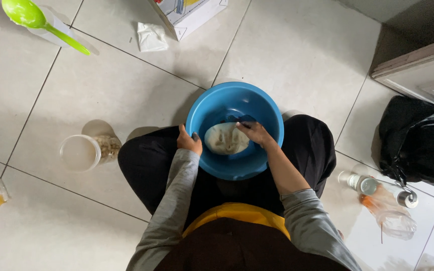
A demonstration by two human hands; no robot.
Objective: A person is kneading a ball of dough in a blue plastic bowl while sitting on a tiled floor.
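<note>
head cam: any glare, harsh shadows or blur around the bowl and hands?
Head view: soft, even light, with faint sheen on the floor tiles. Soft shadows left of the clear jar and blue bowl. Focus is sharp on the left hand, right hand and dough. Edges show wide-angle stretch.

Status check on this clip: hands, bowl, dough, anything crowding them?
Left hand grips the blue bowl rim. Right hand pressed into the dough. Bowl sits between the knees; clear jar lies apart on the floor, nothing crowding.
</note>
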